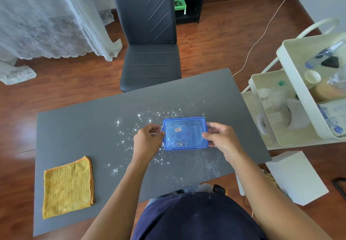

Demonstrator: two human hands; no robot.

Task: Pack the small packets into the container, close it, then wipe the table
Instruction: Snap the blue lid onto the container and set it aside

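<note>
Lying flat at the near left of the grey bench, a folded yellow cloth sits well apart from everything else, its edges roughly square to the bench side. To its right, white powder specks are scattered over the middle of the bench, thickest to the left of and behind the container and again in a fainter patch near the front right.

The left hand comes next, fingers curled in against the left short side of the blue container, where a pale latch shows at the edge; they press or pinch that latch, though whether it is fully snapped down cannot be told. The container rests on the bench right of centre, its clear blue lid on top, and through the lid small packets with red and white markings can be seen inside. The right hand grips the opposite short side, thumb lying on the lid's near right corner and the other fingers wrapped over the far right edge.

Beyond the bench stands a dark chair on the wooden floor. At the far right, just beside the bench, a cream tiered cart holds bottles and a paper cup.
</note>
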